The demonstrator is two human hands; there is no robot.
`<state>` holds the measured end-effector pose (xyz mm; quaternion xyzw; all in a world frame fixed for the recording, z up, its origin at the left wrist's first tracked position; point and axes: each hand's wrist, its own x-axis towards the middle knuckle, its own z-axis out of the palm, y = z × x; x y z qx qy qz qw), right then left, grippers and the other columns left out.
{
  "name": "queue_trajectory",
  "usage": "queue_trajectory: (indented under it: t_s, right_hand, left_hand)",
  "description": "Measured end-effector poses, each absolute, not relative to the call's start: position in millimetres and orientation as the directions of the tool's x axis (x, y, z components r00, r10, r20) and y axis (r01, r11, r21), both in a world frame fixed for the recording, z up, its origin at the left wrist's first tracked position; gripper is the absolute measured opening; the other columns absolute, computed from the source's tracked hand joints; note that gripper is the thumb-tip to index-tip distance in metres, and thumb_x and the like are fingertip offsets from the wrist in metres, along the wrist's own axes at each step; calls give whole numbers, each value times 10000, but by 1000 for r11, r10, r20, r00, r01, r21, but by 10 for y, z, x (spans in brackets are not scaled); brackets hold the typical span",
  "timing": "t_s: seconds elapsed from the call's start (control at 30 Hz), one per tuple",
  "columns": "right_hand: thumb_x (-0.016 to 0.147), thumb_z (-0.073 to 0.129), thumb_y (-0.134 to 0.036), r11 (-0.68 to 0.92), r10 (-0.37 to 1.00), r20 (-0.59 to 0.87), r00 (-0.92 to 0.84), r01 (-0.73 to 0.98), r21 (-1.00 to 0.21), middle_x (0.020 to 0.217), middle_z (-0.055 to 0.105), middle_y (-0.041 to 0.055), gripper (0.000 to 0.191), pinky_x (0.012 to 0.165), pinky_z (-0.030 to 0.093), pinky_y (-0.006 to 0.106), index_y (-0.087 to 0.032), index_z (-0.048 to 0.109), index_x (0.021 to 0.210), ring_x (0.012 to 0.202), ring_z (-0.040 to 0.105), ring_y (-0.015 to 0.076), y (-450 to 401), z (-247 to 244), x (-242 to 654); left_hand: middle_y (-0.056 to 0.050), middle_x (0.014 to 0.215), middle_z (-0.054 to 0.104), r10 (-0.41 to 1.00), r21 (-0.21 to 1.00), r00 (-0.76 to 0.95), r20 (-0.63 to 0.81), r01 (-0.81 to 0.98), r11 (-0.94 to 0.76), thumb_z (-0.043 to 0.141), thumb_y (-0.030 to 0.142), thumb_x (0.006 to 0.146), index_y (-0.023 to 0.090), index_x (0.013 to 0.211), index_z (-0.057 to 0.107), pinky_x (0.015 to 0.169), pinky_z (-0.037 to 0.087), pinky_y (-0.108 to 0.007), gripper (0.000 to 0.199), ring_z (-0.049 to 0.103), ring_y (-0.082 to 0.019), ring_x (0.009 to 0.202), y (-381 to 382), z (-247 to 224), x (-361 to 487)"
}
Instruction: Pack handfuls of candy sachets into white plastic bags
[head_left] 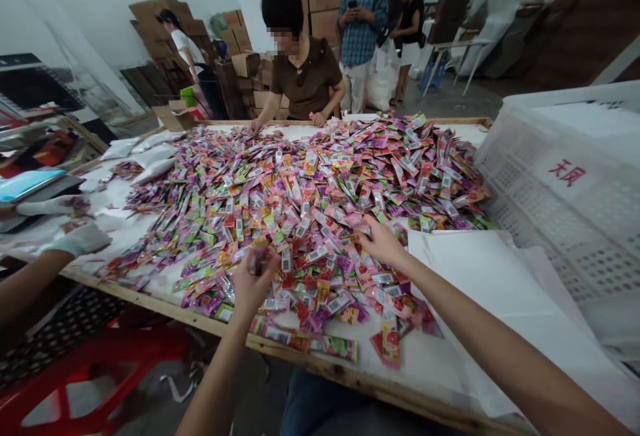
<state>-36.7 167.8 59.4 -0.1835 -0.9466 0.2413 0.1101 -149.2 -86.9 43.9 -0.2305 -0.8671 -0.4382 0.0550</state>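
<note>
The left hand (253,287) is curled, with its fingers pinching a small foil sachet (260,261), and sits above the near part of a broad heap of pink, purple and orange foil sachets (300,223). The right hand (383,243) is open, its fingers extended and slightly spread, with the fingertips touching the heap.

Ahead of both hands, the heap covers most of a white-covered table with a raw wooden edge (320,364). Its nearest sachets lie just short of that edge, below the left hand. A strip of white table covering (430,356) offers open room to the right of those sachets. Loose white paper sheets (480,296) lie just right of the right hand, and a white perforated plastic crate (565,203) stands beyond them.

The crate's side carries red Chinese characters that appear to read 天凤. White barcode labels show on many sachets, but their small print is illegible.

Both forearms reach forward from the lower frame edge. Left of the left hand, a co-worker's white-gloved hands (75,239) rest near the table's left side. Across the heap, a person in a brown shirt (305,83) reaches both hands to its far edge.
</note>
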Motion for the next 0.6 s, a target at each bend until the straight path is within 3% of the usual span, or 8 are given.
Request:
queue_trajectory:
  t_s: [0.1,0.2,0.27,0.37,0.43,0.5,0.6]
  right_hand:
    - [764,477,-217,835,313,77,-947,236,-496,819,603,51,200,617,389,258,-174,497,959,729,557,187,1440,502,-477]
    - [685,621,-271,876,327,-59,-943,326,-356,891,615,116,267,654,411,293,-149,546,910,827,572,249,1233,326,-565]
    - [677,637,-254,875,361,-109,-926,377,-304,908,617,139,235,670,419,306,-134,574,869,848,579,264,1199,217,-530]
    - [667,642,-251,853,324,-100,-941,336,-399,915,628,95,199,707,430,291,-158,598,838,857,584,234,1294,126,-321]
    - [650,647,-256,820,294,-96,-951,302,-486,900,641,68,232,710,438,287,-181,610,866,845,587,224,1416,116,-133]
    - [649,630,-243,792,289,-87,-953,289,-538,924,649,68,293,709,444,297,-196,610,938,863,588,233,1559,139,27]
    - [652,580,-190,773,286,-37,-957,254,-581,903,659,60,258,717,445,302,-190,622,906,843,598,228,1787,229,101]
  left_hand:
    - [-18,766,642,608,551,-783,134,568,611,546,416,753,199,925,583,643,443,-245,279,606,-165,718,-532,350,-1479]
    - [-90,889,646,660,285,-749,-51,623,729,557,338,767,187,960,575,686,450,-296,247,618,-224,831,-204,194,-1384]
    - [-97,941,625,685,218,-725,-73,659,720,533,296,785,193,958,568,697,452,-301,205,612,-223,857,-132,119,-1323]
    - [-73,986,580,790,256,-613,-5,763,593,505,240,793,216,979,561,724,452,-290,195,591,-199,881,-263,85,-1250]
    - [-78,992,556,829,341,-548,115,805,485,492,245,797,203,940,564,772,444,-295,165,565,-198,917,-427,104,-1228]
    - [-73,928,561,764,491,-601,236,752,440,439,292,828,187,884,544,776,443,-290,158,559,-185,888,-582,143,-1259]
    - [-16,678,532,500,684,-823,269,529,502,326,375,867,189,795,492,615,442,-260,259,545,-149,639,-716,233,-1455]
